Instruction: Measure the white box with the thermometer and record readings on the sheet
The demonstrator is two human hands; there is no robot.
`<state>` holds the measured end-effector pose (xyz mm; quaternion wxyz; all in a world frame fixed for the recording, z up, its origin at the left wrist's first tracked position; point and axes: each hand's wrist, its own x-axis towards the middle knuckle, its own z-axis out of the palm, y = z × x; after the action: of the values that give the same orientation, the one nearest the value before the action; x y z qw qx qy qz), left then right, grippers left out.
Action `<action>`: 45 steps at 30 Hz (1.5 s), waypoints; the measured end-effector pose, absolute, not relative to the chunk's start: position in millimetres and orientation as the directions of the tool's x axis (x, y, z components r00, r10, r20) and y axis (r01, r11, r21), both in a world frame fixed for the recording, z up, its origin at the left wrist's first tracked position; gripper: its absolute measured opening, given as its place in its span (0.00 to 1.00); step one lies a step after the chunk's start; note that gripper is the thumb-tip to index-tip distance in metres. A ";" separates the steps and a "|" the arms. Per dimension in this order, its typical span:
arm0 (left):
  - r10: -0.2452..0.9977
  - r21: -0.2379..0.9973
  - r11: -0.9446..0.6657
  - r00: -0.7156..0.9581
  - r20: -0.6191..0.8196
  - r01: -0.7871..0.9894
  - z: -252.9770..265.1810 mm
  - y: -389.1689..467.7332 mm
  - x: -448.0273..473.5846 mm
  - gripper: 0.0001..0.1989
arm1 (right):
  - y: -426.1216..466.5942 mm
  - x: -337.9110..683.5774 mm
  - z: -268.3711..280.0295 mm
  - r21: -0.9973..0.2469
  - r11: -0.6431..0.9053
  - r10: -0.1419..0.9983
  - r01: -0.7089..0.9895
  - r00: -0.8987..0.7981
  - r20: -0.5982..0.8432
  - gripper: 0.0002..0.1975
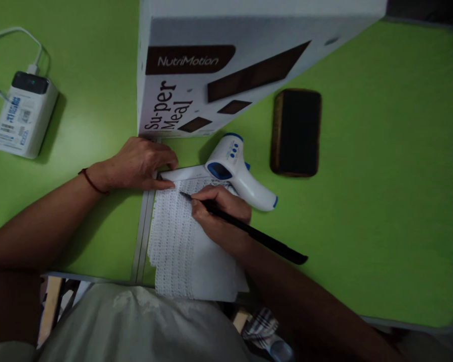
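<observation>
My right hand is closed around a long black pen, its tip touching or just above a sheet of paper filled with rows of small handwriting. My left hand lies at the top left corner of the paper, thumb and curled fingers on either side of a white strip along its top edge; whether this is a fold cannot be made out. Just beyond my right hand, a white and blue infrared thermometer lies on its side, partly over the paper's top right corner.
A large white NutriMotion box stands behind the paper on the green table. To the right lies a dark phone-like slab with a brown edge. At far left is a white power bank with a cable plugged in.
</observation>
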<state>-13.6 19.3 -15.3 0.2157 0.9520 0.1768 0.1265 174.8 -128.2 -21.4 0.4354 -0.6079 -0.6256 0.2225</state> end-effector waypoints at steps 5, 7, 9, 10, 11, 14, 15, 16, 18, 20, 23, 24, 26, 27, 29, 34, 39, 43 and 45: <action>0.384 0.462 -0.846 0.905 0.185 0.265 -16.5 19.7 -14.2 0.18 | -129.0 175.7 -21.5 -0.814 0.159 0.955 0.559 0.121 0.270 0.07; 0.382 0.461 -0.848 0.904 0.190 0.262 -17.0 19.8 -14.3 0.19 | -129.4 176.0 -21.7 -0.820 0.145 0.961 0.554 0.119 0.250 0.06; 0.380 0.456 -0.851 0.905 0.193 0.260 -17.3 19.9 -14.3 0.19 | -129.5 175.9 -22.1 -0.824 0.130 0.961 0.551 0.135 0.241 0.06; 0.379 0.453 -0.853 0.904 0.196 0.260 -17.2 19.9 -14.3 0.19 | -129.5 175.6 -22.5 -0.825 0.129 0.957 0.550 0.149 0.249 0.06; 0.379 0.451 -0.854 0.904 0.199 0.259 -17.1 19.9 -14.2 0.19 | -129.5 175.2 -22.9 -0.824 0.132 0.952 0.551 0.161 0.260 0.06; 0.379 0.451 -0.854 0.903 0.201 0.259 -16.1 19.5 -13.8 0.19 | -129.5 174.3 -24.7 -0.816 0.137 0.946 0.561 0.171 0.276 0.05; 0.380 0.451 -0.854 0.904 0.197 0.260 -15.7 19.3 -13.7 0.18 | -129.6 174.2 -25.1 -0.815 0.136 0.945 0.563 0.173 0.277 0.05; 0.381 0.451 -0.853 0.904 0.193 0.263 -15.4 19.2 -13.6 0.18 | -129.7 174.3 -25.3 -0.815 0.138 0.944 0.563 0.173 0.280 0.05; 0.387 0.447 -0.851 0.905 0.177 0.276 -14.9 19.0 -13.6 0.17 | -129.7 174.8 -25.1 -0.815 0.147 0.946 0.560 0.162 0.282 0.05; 0.390 0.444 -0.849 0.906 0.162 0.286 -14.9 19.0 -13.6 0.17 | -129.7 175.4 -23.9 -0.813 0.156 0.949 0.560 0.142 0.281 0.06; 0.392 0.444 -0.850 0.904 0.170 0.285 -15.4 19.3 -13.5 0.18 | -129.4 175.9 -21.6 -0.813 0.148 0.952 0.564 0.140 0.270 0.06; 0.391 0.445 -0.850 0.904 0.174 0.282 -15.6 19.3 -13.5 0.17 | -129.2 175.8 -21.0 -0.815 0.148 0.951 0.560 0.146 0.272 0.06; 0.396 0.448 -0.847 0.903 0.169 0.288 -15.8 19.4 -13.2 0.17 | -129.1 175.6 -20.1 -0.822 0.147 0.953 0.550 0.145 0.267 0.06; 0.399 0.448 -0.844 0.903 0.160 0.293 -15.8 19.4 -13.1 0.17 | -129.1 175.4 -19.9 -0.824 0.144 0.956 0.548 0.138 0.259 0.06; 0.401 0.444 -0.844 0.904 0.151 0.300 -15.7 19.3 -13.0 0.17 | -129.3 175.1 -20.3 -0.824 0.128 0.959 0.552 0.142 0.244 0.06; 0.413 0.441 -0.838 0.902 0.129 0.321 -14.3 18.9 -13.1 0.17 | -130.4 174.3 -24.0 -0.832 0.114 0.934 0.542 0.226 0.275 0.07; 0.407 0.450 -0.835 0.906 0.117 0.317 -14.6 19.6 -13.3 0.17 | -131.5 173.5 -25.7 -0.841 0.123 0.941 0.527 0.207 0.268 0.07; 0.390 0.447 -0.848 0.906 0.162 0.285 -16.2 20.1 -13.6 0.17 | -132.4 174.1 -26.7 -0.834 0.128 0.930 0.537 0.227 0.290 0.08; 0.389 0.447 -0.849 0.906 0.167 0.282 -16.3 20.1 -13.6 0.17 | -132.5 174.9 -26.7 -0.830 0.127 0.927 0.544 0.233 0.294 0.07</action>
<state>-13.6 20.1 -16.3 0.2110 0.9531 0.1760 0.1267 174.9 -132.5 -26.7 0.4705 -0.6287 -0.5848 0.2037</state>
